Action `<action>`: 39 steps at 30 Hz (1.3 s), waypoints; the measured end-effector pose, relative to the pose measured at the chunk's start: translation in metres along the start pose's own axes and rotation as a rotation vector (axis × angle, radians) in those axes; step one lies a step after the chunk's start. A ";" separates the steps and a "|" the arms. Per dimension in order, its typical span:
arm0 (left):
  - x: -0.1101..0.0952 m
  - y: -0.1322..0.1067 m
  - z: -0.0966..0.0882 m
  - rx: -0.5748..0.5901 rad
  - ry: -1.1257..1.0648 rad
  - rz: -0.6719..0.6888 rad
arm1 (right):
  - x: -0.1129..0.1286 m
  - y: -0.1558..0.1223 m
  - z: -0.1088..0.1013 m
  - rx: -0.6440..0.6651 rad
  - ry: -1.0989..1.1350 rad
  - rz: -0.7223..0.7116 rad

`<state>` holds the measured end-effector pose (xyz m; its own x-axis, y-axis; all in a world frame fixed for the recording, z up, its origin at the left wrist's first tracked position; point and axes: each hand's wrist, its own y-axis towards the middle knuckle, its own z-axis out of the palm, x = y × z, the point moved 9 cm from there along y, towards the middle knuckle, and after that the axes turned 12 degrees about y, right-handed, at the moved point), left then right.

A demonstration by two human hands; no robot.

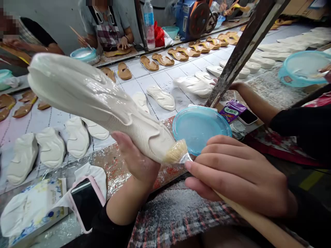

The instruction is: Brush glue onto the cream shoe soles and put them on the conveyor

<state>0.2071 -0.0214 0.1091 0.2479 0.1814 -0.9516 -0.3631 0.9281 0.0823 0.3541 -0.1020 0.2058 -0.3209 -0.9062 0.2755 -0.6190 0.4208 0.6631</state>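
My left hand (pixel 134 158) grips the heel end of a white shoe sole (pixel 90 100) from below and holds it up, tilted toward the upper left; its surface is glossy and wet. My right hand (pixel 232 175) is closed around the wooden handle of a brush (pixel 178 153). The bristles touch the sole's near end. A blue bowl (pixel 199 125) of whitish liquid sits just behind the brush.
Rows of white soles (pixel 160 98) and tan soles (pixel 157 60) lie on the belt. A phone in a pink case (pixel 86 203) and a tissue box (pixel 33 206) rest at lower left. Another person's arm (pixel 256 103) reaches in at right; people sit across the belt.
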 end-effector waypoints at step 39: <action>0.028 0.018 0.015 0.370 -0.382 -0.237 | -0.017 -0.007 -0.007 -0.286 0.507 0.023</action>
<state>0.2215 0.0050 0.0884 0.6154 -0.0048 -0.7882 0.0630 0.9971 0.0432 0.3688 -0.0899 0.2014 0.0947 -0.8337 0.5440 -0.3746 0.4765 0.7954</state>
